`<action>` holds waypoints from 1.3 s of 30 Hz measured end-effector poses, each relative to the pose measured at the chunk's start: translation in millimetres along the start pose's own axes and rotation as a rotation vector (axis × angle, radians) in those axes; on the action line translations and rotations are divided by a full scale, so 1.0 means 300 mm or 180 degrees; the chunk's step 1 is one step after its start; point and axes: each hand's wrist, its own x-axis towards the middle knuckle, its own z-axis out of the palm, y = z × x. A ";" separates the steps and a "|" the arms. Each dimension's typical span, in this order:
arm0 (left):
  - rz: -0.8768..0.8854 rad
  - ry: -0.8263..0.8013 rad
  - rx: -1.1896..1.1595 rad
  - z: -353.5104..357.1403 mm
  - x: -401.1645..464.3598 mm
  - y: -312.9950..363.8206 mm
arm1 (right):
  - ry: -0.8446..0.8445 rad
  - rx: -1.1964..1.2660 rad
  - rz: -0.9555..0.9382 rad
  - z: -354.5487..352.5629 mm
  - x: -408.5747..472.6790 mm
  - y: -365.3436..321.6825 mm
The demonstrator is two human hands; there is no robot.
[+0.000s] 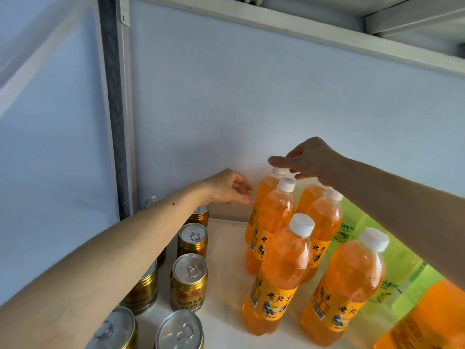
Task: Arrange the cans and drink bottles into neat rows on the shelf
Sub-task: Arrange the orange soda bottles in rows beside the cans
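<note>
Two rows of orange drink bottles [276,280] stand upright on the white shelf [226,248], white caps on, running from near to far on the right half. Right hand [309,159] reaches in from the right over the far end of these rows; its thumb and fingertips pinch the white cap of the far-left orange bottle [261,197], which stands close to the pale back wall [251,96]. Left hand [227,188] hovers just left of that same bottle at shoulder height, fingers loosely spread and slightly curled, holding nothing; contact with the bottle cannot be told. Left forearm crosses above the gold cans [190,283], which stand upright in two rows on the left half of the shelf, silver pull-tab tops up; several are partly hidden under the arm. Green drink bottles [392,263] sit to the right of the orange rows, partly behind the right forearm. One more orange bottle [427,318] shows at the near right edge, blurred. Grey upright post [118,122] stands at the far left corner of the shelf.
</note>
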 end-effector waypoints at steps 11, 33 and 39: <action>-0.0060 0.0247 -0.0087 -0.004 0.036 -0.044 | -0.0671 0.0090 0.0802 0.097 0.102 0.013; 0.0048 0.0201 -0.0690 -0.032 0.092 -0.015 | 0.0127 -0.0236 -0.0474 -0.039 0.185 -0.101; 0.0066 0.0236 -0.0790 -0.068 0.076 -0.026 | 0.0351 -0.0102 -0.0540 0.004 0.183 -0.147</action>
